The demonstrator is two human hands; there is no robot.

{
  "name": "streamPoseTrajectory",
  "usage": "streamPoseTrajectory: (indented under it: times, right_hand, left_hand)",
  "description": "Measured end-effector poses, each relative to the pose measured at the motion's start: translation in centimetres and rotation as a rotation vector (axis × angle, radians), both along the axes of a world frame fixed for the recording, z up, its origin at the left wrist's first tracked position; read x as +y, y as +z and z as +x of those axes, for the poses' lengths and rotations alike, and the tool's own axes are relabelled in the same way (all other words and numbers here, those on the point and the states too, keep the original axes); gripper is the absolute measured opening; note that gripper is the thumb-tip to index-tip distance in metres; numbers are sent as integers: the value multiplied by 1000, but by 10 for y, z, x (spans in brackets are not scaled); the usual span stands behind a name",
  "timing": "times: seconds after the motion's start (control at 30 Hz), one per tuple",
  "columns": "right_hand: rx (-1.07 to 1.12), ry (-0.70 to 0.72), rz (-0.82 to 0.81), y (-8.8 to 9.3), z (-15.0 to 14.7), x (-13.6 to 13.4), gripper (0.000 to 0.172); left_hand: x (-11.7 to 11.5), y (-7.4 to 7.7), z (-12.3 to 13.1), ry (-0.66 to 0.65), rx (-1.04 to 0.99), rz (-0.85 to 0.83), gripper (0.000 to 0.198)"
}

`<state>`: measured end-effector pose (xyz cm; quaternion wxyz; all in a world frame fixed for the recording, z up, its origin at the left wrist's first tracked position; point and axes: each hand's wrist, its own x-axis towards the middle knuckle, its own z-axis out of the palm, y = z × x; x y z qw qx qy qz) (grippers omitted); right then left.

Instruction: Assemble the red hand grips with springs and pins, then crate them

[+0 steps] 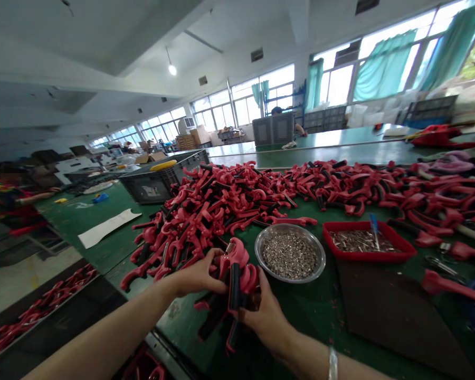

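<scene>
In the head view, both forearms reach in from the near edge toward the space left of the metal bowl [321,258], which is filled with small metal parts [288,256]. The left hand [203,274] comes in from farther left of the bowl, wrist nearly straight, thumb laid along the near side. The right hand [269,316] rises from the bowl's near side, fingers pointing up and leftward, a silvery band [332,364] around its wrist.

The bundle of red-and-black clamp handles [237,279] is between the two hands, left of the bowl and slightly nearer the person. The left fingers are closed around its upper left part; the right thumb presses a lower black grip while the other fingers curl around the right side. Several black ends hang below the fingers; whether they touch the green table [301,306] cannot be told. A coil spring [229,245] shows above the left fingertips. Beyond the bowl spreads a heap of similar handles [206,211].
</scene>
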<state>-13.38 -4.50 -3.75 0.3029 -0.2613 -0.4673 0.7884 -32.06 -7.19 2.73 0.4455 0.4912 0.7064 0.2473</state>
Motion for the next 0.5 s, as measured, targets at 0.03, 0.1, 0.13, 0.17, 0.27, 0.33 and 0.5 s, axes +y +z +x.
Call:
streamPoseTrajectory:
  times: [0.03,0.1,0.13,0.17,0.27,0.33,0.5]
  right_hand:
    - [42,-1,-5,-2,3,-4,106]
    - [103,-16,22,-5,9,-11,106]
    - [111,-19,55,-6,12,-12,104]
    - [98,-15,99,-6,16,-12,101]
    - [-104,17,313,-7,31,-6,85]
    - [-298,2,435,-9,43,-2,71]
    - [-351,-19,-61,-6,62,-6,56]
  left_hand:
    - [-6,0,4,-24,31,26,88]
    - [-16,-1,13,-65,136,77,90]
    - [-20,-2,16,-81,182,106,90]
    - [-23,-4,18,-93,214,137,90]
    - [-27,-9,20,-108,228,202,84]
    - [-26,-10,18,-94,243,226,74]
    - [-21,-11,12,-46,222,224,51]
